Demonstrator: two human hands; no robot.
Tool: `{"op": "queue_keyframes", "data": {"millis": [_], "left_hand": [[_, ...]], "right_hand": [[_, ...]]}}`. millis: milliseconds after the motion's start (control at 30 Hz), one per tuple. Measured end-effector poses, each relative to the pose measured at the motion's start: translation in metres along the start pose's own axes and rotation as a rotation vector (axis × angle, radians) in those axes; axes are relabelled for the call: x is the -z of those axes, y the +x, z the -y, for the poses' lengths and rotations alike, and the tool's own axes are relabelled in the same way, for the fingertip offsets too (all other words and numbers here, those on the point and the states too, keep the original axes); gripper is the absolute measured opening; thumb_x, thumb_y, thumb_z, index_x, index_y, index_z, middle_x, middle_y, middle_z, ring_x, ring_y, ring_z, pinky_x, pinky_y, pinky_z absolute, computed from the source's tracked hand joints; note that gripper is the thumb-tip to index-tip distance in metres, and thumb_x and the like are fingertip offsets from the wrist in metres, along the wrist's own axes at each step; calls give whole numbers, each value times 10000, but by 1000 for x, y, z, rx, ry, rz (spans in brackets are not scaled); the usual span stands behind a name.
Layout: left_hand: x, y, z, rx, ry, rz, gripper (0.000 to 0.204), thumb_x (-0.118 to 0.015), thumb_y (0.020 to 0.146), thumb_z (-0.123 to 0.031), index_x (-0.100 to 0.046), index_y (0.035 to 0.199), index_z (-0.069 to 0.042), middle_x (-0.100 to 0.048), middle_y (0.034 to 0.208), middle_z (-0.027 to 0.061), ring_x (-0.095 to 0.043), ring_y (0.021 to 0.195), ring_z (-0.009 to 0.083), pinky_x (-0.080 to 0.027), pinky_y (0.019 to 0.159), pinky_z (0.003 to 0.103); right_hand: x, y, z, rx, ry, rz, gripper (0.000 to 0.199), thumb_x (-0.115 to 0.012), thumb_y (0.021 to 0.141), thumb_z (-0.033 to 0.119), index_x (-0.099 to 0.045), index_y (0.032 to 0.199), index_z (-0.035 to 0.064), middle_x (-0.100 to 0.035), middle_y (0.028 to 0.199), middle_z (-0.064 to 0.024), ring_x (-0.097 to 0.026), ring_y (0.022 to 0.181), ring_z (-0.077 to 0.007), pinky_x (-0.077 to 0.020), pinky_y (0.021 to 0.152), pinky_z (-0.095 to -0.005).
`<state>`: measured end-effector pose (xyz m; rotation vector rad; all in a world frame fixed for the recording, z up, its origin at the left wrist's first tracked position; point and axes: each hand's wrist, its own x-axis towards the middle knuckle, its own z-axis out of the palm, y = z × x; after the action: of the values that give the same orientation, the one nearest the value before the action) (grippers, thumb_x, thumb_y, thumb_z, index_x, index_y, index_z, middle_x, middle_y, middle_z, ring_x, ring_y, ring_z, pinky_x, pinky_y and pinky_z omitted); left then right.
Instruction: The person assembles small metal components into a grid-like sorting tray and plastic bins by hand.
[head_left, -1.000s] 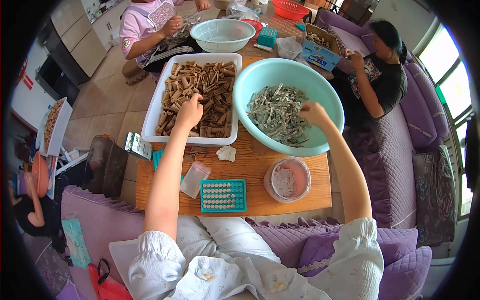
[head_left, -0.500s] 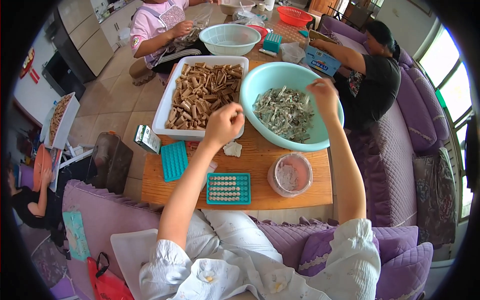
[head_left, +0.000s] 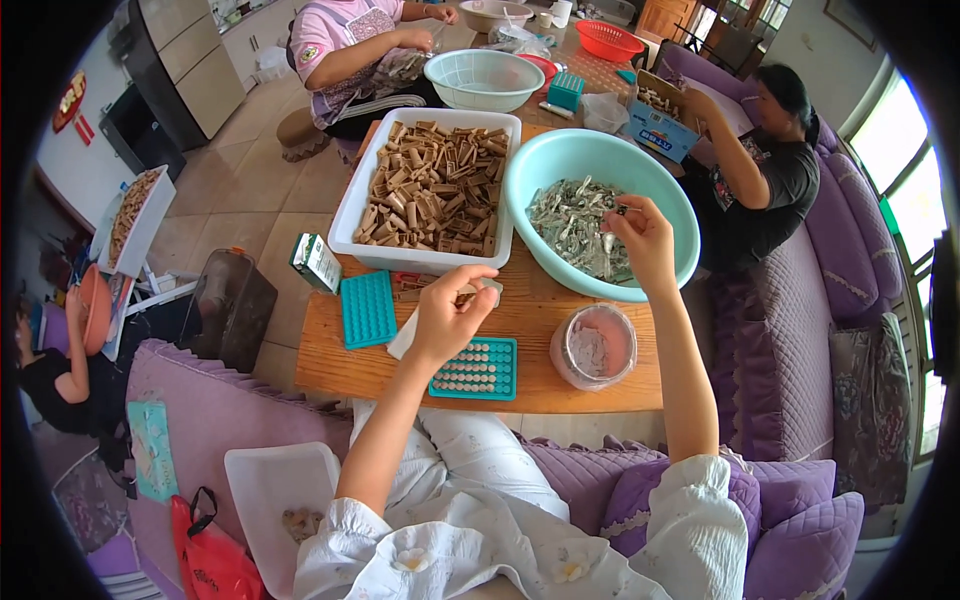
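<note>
My left hand (head_left: pixel 450 318) is closed above the near edge of the white tray (head_left: pixel 345 252), its fingertips pinched on what looks like a small brown piece (head_left: pixel 465 298), partly hidden. Many hollow brown pieces (head_left: pixel 430 190) fill that tray. Over the pale turquoise bowl (head_left: pixel 688 240), my right hand (head_left: pixel 645 243) pinches a small silvery piece (head_left: pixel 608 226) with a dark spot near the fingertips. A heap of clear, silvery strips (head_left: pixel 570 225) lies in the bowl. Under my left wrist, the teal rack (head_left: pixel 508 372) holds rows of small round pale pieces.
A second teal rack (head_left: pixel 368 308), a small carton (head_left: pixel 316 263) and a clear tub (head_left: pixel 592 345) with white bits stand on the wooden table (head_left: pixel 335 362). One person handles a blue box (head_left: pixel 660 130) at right; another sits behind a pale colander (head_left: pixel 485 80).
My left hand has come back from the tray toward the teal rack. My right hand has lowered over the bowl. The person at right has raised a hand from the blue box.
</note>
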<state>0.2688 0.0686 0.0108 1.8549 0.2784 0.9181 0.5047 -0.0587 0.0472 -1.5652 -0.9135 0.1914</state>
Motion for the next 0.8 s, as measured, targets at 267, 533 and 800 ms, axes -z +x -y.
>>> {"op": "queue_keyframes", "data": {"millis": [267, 533, 800], "left_hand": [[-35, -8, -15, 99, -40, 13, 331, -623, 756, -169, -542, 1048, -36, -584, 858, 59, -538, 779, 132, -422, 583, 232], [-51, -38, -39, 151, -285, 119, 413, -562, 722, 23, -466, 1122, -21, -625, 879, 75, -588, 738, 108, -454, 639, 220], [-34, -85, -62, 35, -378, -150, 305, -580, 791, -62, -479, 1074, -10, -633, 841, 88, -564, 645, 69, -436, 540, 188]], "right_hand": [[-28, -26, 45, -185, 624, 14, 183, -531, 825, 42, -490, 997, -3, -602, 816, -81, -600, 743, -143, -493, 695, -242], [-48, -76, 92, -286, 936, 134, 188, -526, 830, 41, -468, 1008, 37, -601, 841, -104, -603, 711, -152, -501, 659, -255], [-67, -115, 96, -331, 1017, 79, 195, -555, 803, 10, -424, 938, 59, -598, 809, -87, -600, 674, -144, -507, 641, -245]]}}
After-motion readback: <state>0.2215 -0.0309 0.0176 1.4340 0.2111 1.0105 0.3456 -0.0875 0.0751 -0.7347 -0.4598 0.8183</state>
